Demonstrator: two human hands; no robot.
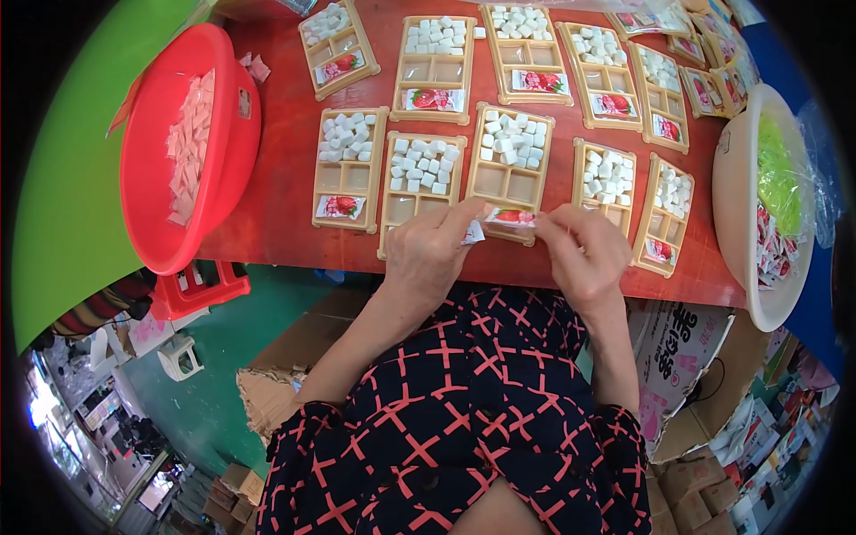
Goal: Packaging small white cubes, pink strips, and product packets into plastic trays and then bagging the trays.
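On the red table (285, 223): trays laid in rows, all within reach of the seated person
Red basin (152, 205): far left, half off the table edge, full of small pale wrapped pieces; looks like a stock bin kept out of the work zone
White basin (736, 178): far right, holds green shreds and red-and-white packets; judged to be the packet supply, on the right-hand side
Trays (349, 169): tan, compartmented; top cell heaped with white cubes, bottom cell with a red packet in most, middle cells bare
Near tray (508, 174): just beyond the hands; cubes in
Left hand (428, 259): fingers pinched on the left end of the packet; a second white packet pokes out under the palm
Right hand (584, 254): fingertips pinched on the packet's right end
Packet (510, 217): small, red picture on white, stretched flat between both hands right over the near tray's bottom edge; held by the ends, probably so it drops in level
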